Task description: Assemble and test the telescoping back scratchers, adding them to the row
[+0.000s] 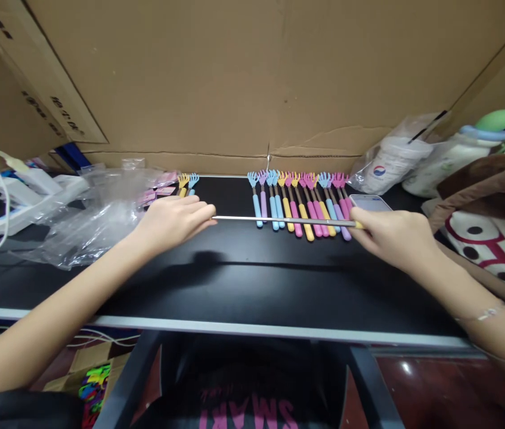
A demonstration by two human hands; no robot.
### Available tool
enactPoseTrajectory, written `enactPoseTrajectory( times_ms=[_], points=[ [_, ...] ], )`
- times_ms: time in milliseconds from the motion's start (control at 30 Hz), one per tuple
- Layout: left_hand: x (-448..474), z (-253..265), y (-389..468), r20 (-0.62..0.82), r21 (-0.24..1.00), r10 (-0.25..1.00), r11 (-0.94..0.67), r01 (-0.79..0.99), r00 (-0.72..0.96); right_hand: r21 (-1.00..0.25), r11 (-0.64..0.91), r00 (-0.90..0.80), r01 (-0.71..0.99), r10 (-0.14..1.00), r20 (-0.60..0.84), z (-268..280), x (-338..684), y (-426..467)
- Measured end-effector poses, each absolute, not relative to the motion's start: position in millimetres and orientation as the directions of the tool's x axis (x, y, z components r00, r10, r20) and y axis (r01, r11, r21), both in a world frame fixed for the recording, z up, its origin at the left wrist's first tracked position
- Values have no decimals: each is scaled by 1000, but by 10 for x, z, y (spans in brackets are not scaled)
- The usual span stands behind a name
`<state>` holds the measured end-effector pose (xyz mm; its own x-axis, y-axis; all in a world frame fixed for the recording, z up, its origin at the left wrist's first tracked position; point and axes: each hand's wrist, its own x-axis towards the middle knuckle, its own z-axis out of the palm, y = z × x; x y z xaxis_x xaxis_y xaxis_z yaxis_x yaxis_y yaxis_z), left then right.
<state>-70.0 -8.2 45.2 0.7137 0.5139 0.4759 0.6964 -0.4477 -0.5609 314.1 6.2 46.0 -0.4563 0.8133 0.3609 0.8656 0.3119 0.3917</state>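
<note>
Between my two hands a telescopic back scratcher (279, 220) is stretched out level above the black table. My left hand (178, 220) is closed round one end of its metal rod, hiding that end. My right hand (390, 235) is closed round the other end, where a bit of yellow shows. Behind the rod lies a row of collapsed back scratchers (312, 205) with blue, purple, yellow and pink handles, claws pointing away. A yellow back scratcher (183, 180) and a blue back scratcher (193, 182) lie beyond my left hand.
Clear plastic bags (104, 220) and a white power strip (33, 202) with cables are at left. At right stand a phone (371, 202), a bagged cup (393, 164), a bottle (453, 155) and a cloth bag (493, 238). Cardboard (234, 77) walls the back. A box (86, 369) sits below.
</note>
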Motion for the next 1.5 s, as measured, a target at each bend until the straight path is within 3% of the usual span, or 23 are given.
enactPoseTrajectory(
  times_ms=[233,400,733,967,1233,1333,1500],
  points=[
    [-1001,454,-33,481,-591,486,-435,679,730,494,304,-512,815,777,366,470,3481,151],
    [-1058,507,2,426,-564,575,-435,702,699,519,322,-578,792,669,467,448,3589,228],
    [-1693,402,-32,447,-667,604,-266,696,660,452,73,-287,889,859,424,392,4471,254],
    [-1848,408,-1,481,-649,626,-215,730,613,459,-11,-129,888,954,272,444,4591,302],
    [-1863,303,32,457,-603,649,-278,748,609,477,-61,-65,877,968,243,416,4519,302],
    [-1902,270,64,452,-581,667,-283,763,592,476,-54,-99,878,952,289,408,4498,286],
    [-1693,271,80,466,-607,563,-358,710,683,472,78,-233,878,931,280,397,4089,220]
  ],
)
